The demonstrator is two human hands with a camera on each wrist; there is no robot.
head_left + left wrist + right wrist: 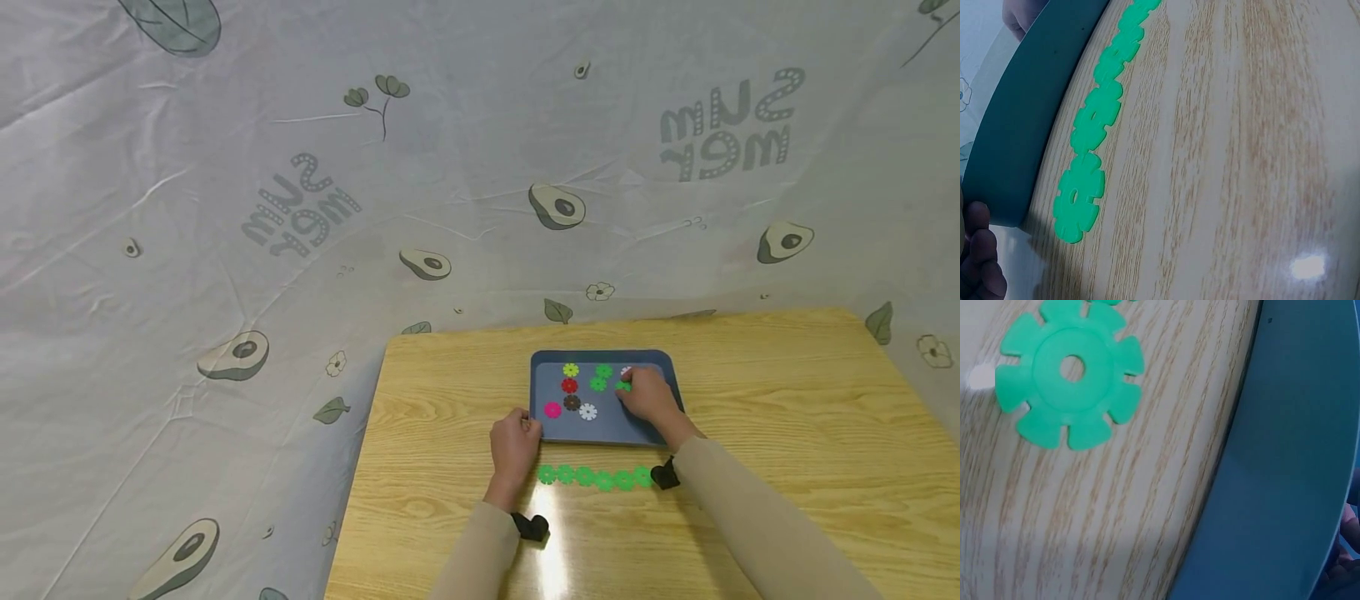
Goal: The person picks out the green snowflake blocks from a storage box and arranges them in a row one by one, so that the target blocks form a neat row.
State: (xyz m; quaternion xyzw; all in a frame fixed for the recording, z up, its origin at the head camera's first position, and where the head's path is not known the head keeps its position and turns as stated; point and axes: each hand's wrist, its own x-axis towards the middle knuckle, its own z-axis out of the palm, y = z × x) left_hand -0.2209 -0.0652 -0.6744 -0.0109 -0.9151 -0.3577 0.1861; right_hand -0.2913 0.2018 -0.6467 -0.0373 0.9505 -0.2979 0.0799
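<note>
My right hand [649, 394] is over the right part of the blue tray [607, 432], its thumb and fingers pinched at a green notched flower disc [621, 387]. My left hand [515, 446] is at the tray's front left corner, fingers curled against its edge. In the left wrist view, its fingers [984, 245] show beside the end of the tray wall. On the table before the tray lies a row of several green flower discs [585, 476], set edge to edge. The right wrist view shows one green disc [1094, 394] close up; the right hand is mostly hidden behind the tray wall.
Inside the tray lie a yellow disc [571, 369], a red disc [569, 386], a brown disc [572, 402], a pink disc [552, 409], a white disc [588, 412] and green discs [597, 383]. A printed cloth [480, 167] hangs behind the wooden table [780, 400].
</note>
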